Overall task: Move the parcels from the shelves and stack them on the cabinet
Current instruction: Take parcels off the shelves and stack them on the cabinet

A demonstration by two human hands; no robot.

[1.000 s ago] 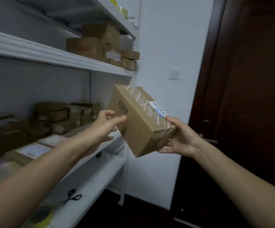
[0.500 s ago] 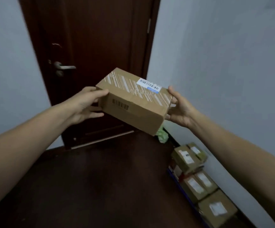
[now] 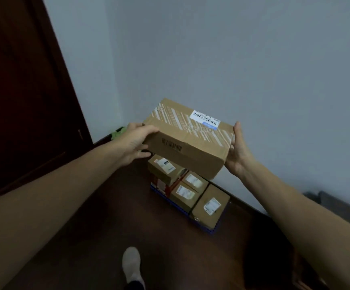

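1. A person holds 1 brown cardboard parcel (image 3: pixel 187 141) in mid-air between 2 bare hands. It is slightly tilted, with its striped top and white barcode label facing up.
2. The left hand (image 3: pixel 134 143) grips the parcel's left end. The thumb lies over the top edge and the fingers curl beneath the box.
3. The right hand (image 3: pixel 240 149) presses flat against the parcel's right end, its fingers straight and pointing upward along the cardboard. Its thumb is hidden behind the box.
4. Directly below the held parcel, between and beneath the 2 sets of fingers, smaller labelled parcels (image 3: pixel 210 206) sit packed together on a blue base (image 3: pixel 211 230) along the foot of the grey wall (image 3: pixel 232 49). At least 4 show white labels, and 1 rests on top of the others, just under the left fingers.
5. Beyond the left fingers a green object (image 3: pixel 117 131) lies at the base of the wall, too blurred to identify. A dark door (image 3: pixel 23 80) stands to the left of that hand.
6. A light shoe (image 3: pixel 131 262) rests on the dark floor (image 3: pixel 107 216), well below the left fingers.
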